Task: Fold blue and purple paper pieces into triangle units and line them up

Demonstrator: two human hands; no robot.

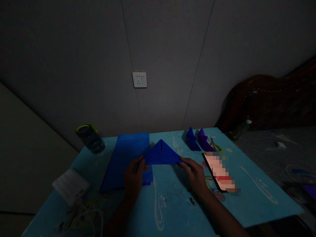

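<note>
A blue folded paper, shaped like a wide triangle with its peak up and a dark slit down from the tip, is held above the table. My left hand pinches its left corner between thumb and fingers. At the right corner, my right hand pinches it in the same way. Behind my left hand lies a stack of blue paper sheets, with a bit of purple showing at its lower edge. Two folded paper boats, one blue and one purple, stand at the back right.
A phone with a blurred screen lies right of my right hand, near yellow-handled scissors. On the left are a dark cup and a white box with a cable. The blue patterned table meets a grey wall.
</note>
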